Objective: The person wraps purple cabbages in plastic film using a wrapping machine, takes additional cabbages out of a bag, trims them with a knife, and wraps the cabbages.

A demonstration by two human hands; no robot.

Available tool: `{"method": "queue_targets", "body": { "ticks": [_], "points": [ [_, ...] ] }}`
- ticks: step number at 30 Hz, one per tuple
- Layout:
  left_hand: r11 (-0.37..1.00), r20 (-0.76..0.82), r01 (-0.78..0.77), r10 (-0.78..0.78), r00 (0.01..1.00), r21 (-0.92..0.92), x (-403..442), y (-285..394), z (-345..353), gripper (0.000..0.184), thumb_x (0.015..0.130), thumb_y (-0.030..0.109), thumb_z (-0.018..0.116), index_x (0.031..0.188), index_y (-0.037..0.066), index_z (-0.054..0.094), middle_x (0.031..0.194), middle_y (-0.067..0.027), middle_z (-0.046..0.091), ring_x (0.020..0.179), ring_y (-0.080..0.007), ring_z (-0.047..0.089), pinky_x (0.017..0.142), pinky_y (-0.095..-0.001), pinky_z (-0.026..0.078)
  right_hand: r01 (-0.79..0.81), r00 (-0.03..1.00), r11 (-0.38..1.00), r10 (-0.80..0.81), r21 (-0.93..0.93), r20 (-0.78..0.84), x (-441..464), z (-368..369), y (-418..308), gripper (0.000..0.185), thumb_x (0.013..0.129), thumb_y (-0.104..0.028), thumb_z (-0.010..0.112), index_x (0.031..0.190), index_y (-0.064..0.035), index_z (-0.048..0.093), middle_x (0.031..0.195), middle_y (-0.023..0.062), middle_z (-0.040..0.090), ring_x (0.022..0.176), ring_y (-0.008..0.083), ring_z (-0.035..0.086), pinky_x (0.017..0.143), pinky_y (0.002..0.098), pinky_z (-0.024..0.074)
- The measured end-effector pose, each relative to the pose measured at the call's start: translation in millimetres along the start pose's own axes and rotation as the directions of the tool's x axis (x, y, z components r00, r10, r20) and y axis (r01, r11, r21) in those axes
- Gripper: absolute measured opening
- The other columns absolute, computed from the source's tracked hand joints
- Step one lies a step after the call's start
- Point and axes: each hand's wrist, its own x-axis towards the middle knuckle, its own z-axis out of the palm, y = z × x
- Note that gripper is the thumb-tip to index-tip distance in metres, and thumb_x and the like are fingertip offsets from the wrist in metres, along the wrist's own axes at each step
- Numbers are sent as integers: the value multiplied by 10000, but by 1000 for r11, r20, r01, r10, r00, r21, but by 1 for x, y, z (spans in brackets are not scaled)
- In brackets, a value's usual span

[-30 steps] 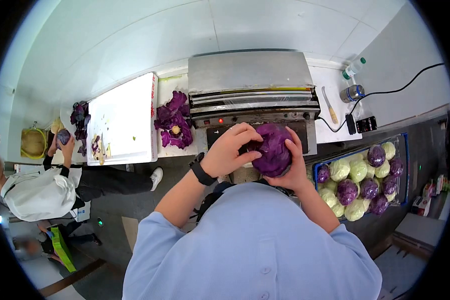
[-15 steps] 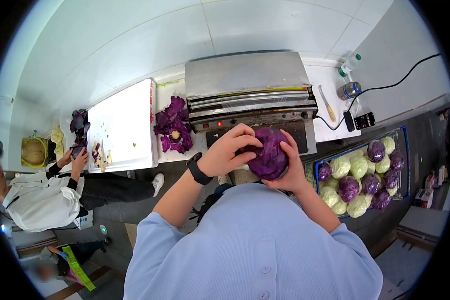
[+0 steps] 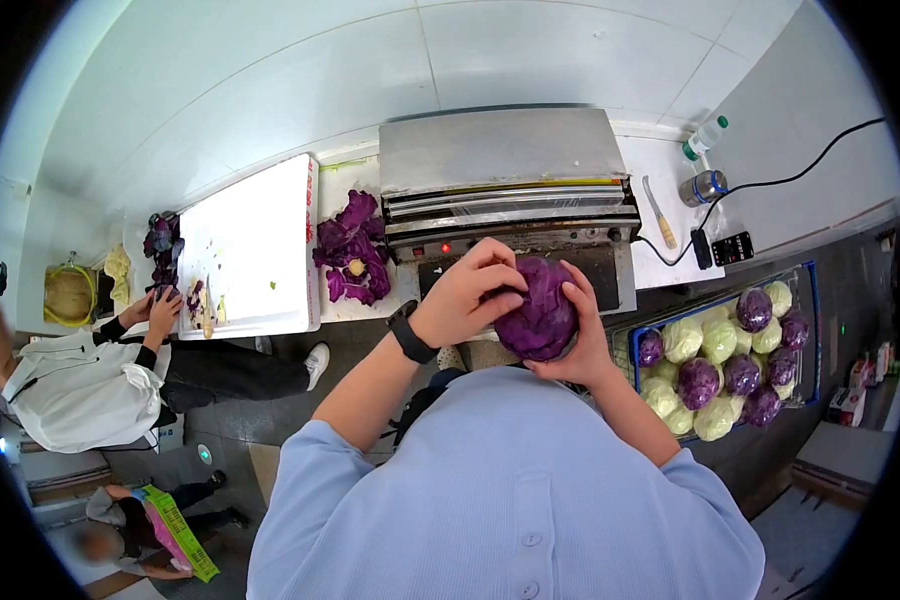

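Note:
A purple cabbage is held in front of my chest, before the metal wrapping machine. My right hand cups it from the right and below, with the thumb on its upper side. On the other side is my left hand, its fingers curled and bent at the cabbage's left edge; whether a leaf is between the fingertips is hidden. Loose purple leaves lie on the counter left of the machine. A red light glows on the machine's front.
A crate of wrapped purple and pale cabbages stands at the right. A knife, bottle, jar and phone are on the right counter. A white board and a co-worker are at the left.
My left hand has drawn back slightly from the cabbage's top, its fingers more curled. The co-worker's hands have moved down from a raised cabbage. A person with a green box has shifted right.

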Motion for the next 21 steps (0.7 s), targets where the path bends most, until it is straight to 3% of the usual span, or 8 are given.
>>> {"method": "queue_targets", "body": {
  "ticks": [5,11,13,14,15,16,18,21],
  "points": [
    [998,-46,58,-59,997,-6,2,-7,7,93,936,46,625,1018,24,589,1021,-136,551,915,-306,581,813,-355,494,-54,998,994,52,93,28,-10,4,8,1134,549,-280,925,1507,-219,321,1545,277,296,1419,445,359,1132,524,352],
    [988,-399,71,-9,917,141,5,-19,24,64,977,60,561,1000,0,557,962,-152,548,860,-322,566,774,-356,486,-51,998,991,54,120,-19,-11,3,7,1135,561,-286,927,1510,-193,312,1543,252,305,1405,430,383,1128,496,376],
    [982,-494,163,-95,864,98,3,-28,26,74,998,76,538,999,5,560,920,-133,555,789,-278,570,721,-338,480,-69,996,986,77,150,-50,-13,4,9,1145,561,-289,932,1514,-180,306,1540,239,311,1396,417,400,1122,483,392],
    [975,-539,210,-138,831,73,2,-32,27,85,1009,83,526,998,7,562,899,-124,558,754,-255,572,695,-328,477,-91,993,979,104,184,-63,-17,6,12,1152,565,-298,935,1518,-173,299,1539,232,313,1396,404,402,1123,481,391],
    [936,-569,301,-352,743,-186,0,-32,27,135,1050,133,492,1006,30,568,819,-67,564,640,-148,542,589,-282,453,-111,989,970,131,218,-76,-19,7,12,1159,570,-307,938,1523,-166,293,1539,224,315,1396,392,403,1124,479,389],
    [918,-620,248,-393,680,-309,0,-30,26,168,1073,176,470,1018,50,566,771,-6,552,587,-69,495,512,-240,415,-182,974,931,214,316,-69,-22,8,11,1157,587,-338,932,1528,-156,284,1540,211,316,1395,375,406,1125,474,390],
    [899,-720,228,-437,539,-374,-10,-35,13,181,1080,207,468,1032,59,560,751,7,544,587,-66,493,500,-233,410,-309,927,813,373,493,-33,-24,6,7,1158,619,-400,921,1536,-135,265,1543,185,318,1394,341,412,1126,465,390],
    [877,-844,438,-381,378,-200,-56,-63,-27,168,1061,202,508,1019,52,572,771,-5,569,598,-84,510,539,-254,447,-361,822,491,570,793,21,-17,1,-6,1126,662,-492,880,1535,-112,279,1537,154,363,1377,324,452,1131,473,405]
  ]
}}
